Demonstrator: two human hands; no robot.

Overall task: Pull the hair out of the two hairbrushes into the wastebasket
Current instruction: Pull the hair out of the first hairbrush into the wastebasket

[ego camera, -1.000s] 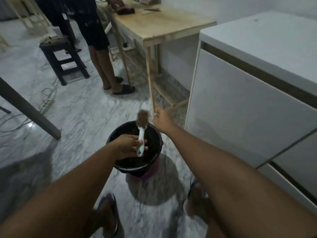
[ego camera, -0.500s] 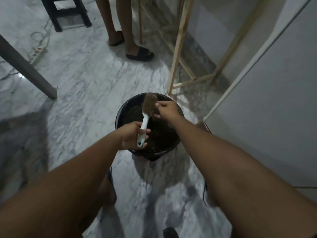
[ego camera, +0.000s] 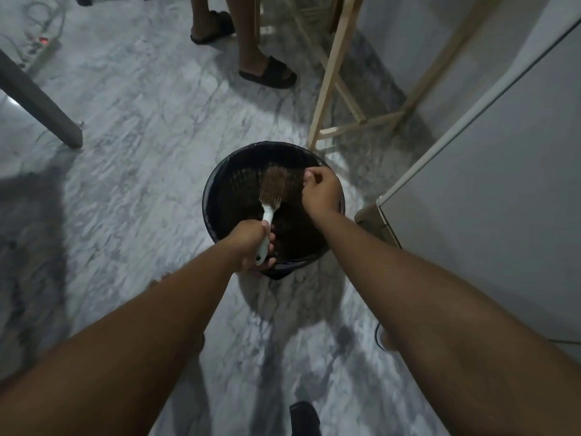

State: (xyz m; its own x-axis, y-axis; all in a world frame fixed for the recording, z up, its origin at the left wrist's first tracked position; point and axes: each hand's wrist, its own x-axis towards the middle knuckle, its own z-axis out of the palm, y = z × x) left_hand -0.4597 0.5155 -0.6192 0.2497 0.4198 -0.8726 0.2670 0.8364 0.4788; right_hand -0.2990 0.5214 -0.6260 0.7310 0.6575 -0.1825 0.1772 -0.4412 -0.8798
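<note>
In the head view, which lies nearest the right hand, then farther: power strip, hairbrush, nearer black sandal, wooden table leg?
1. hairbrush, beside the right hand
2. wooden table leg, beyond
3. nearer black sandal, farther back
4. power strip, far left

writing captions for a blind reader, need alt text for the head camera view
The left hand grips the white handle of a hairbrush matted with brown hair over a black wastebasket, while the right hand curls its fingers beside the brush head. Another person's sandalled feet stand beyond on the marble floor, near wooden table legs.
</note>
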